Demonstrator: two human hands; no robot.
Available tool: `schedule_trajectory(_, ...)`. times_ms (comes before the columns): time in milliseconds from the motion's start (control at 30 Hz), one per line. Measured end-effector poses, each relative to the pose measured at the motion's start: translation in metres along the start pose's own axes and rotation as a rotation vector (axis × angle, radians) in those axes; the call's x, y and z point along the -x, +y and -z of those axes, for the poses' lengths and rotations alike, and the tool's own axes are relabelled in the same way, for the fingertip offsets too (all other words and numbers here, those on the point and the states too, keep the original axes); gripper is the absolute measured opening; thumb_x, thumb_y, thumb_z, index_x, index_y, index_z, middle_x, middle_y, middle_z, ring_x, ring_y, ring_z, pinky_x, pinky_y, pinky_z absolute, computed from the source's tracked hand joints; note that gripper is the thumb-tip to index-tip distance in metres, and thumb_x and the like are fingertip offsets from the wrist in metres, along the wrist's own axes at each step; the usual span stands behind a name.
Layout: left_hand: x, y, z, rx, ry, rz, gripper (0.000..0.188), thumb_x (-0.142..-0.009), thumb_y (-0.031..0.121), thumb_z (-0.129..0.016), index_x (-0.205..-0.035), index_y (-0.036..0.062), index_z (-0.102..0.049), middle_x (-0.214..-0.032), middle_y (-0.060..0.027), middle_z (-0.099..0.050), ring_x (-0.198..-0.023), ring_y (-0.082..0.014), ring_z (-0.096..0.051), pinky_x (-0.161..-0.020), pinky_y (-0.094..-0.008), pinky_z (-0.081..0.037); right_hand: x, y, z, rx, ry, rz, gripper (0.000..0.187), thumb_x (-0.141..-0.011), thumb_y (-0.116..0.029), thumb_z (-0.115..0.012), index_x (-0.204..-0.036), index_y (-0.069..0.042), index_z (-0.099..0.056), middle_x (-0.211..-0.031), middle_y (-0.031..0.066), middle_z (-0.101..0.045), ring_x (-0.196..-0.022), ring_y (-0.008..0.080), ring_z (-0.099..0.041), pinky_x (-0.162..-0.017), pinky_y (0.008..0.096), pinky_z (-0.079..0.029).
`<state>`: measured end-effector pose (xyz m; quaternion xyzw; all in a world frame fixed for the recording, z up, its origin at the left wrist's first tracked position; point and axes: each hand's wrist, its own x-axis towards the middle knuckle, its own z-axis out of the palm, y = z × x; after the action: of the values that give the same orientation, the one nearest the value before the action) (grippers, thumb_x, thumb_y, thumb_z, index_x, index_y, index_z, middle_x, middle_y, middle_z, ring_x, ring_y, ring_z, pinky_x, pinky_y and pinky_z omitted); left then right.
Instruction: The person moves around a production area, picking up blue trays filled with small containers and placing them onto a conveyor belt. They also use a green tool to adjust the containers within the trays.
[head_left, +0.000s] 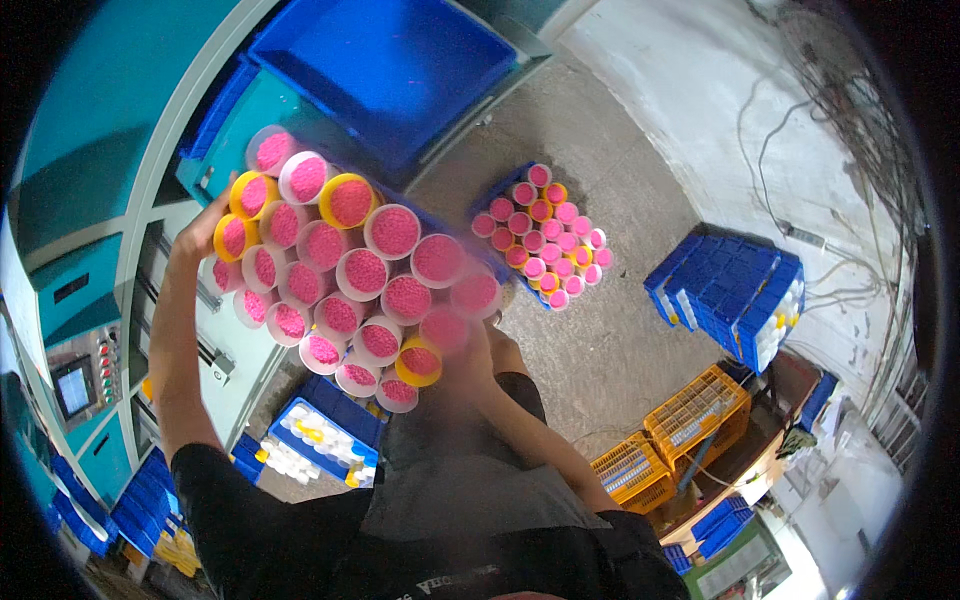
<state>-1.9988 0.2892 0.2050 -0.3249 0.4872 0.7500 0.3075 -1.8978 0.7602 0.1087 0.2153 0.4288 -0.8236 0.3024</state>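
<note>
concrete floor [610, 340] beside teal machine [110, 150], left hand [205, 232] gripped the far edge of a raised tray of pink-filled tubes [350, 275], right hand hidden beneath it, grip unclear, second tube tray [545, 240] on floor, yellow crates [680, 425] near wall

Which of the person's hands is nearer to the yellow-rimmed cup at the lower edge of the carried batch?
Right. The right hand, blurred, sits beside the yellow-rimmed cup; the left hand is at the batch's far upper-left edge.
</note>
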Motion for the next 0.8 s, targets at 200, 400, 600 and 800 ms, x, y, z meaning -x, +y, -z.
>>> schedule_trajectory(200,0.024,-0.053,-0.06,0.215,0.142,-0.022,0.077,-0.091,0.067,-0.041,-0.142,0.0096,-0.04,-0.137,-0.0116,-0.051,-0.124,-0.0261,-0.052,-0.102,-0.0398,-0.046,-0.017,-0.038,0.052,0.699,0.039,0.181,0.036,-0.1,-0.031,-0.048,-0.123,-0.005,-0.052,-0.121,0.0096,-0.058,-0.109,0.022,-0.058,-0.092,0.0392,-0.048)
schedule_trajectory(400,0.016,-0.129,-0.161,0.191,0.168,-0.021,0.08,-0.09,0.072,-0.032,-0.14,0.0111,-0.041,-0.135,-0.0127,-0.052,-0.122,-0.0271,-0.053,-0.101,-0.0416,-0.047,0.018,-0.119,0.119,0.013,0.211,-0.102,0.036,-0.093,-0.022,-0.055,-0.125,-0.005,-0.052,-0.114,0.0109,-0.062,-0.1,0.0229,-0.063,-0.084,0.0395,-0.054)
schedule_trajectory(600,-0.049,-0.165,-0.264,0.283,0.05,0.047,0.067,-0.097,0.062,-0.031,-0.139,0.0115,-0.043,-0.135,-0.0107,-0.053,-0.121,-0.0241,-0.055,-0.099,-0.0386,-0.049,0.061,-0.146,0.238,-0.083,0.408,-0.084,0.036,-0.093,-0.023,-0.058,-0.122,-0.003,-0.055,-0.115,0.0095,-0.063,-0.107,0.0216,-0.061,-0.087,0.0358,-0.05)
schedule_trajectory(800,-0.202,-0.162,-0.326,0.116,-0.139,0.093,0.07,-0.096,0.062,-0.034,-0.139,0.0076,-0.044,-0.135,-0.0132,-0.054,-0.122,-0.0241,-0.055,-0.102,-0.0389,-0.046,0.029,-0.14,0.329,-0.118,0.44,0.026,0.037,-0.094,-0.024,-0.055,-0.124,-0.003,-0.053,-0.116,0.0095,-0.062,-0.108,0.0224,-0.06,-0.087,0.0358,-0.05)
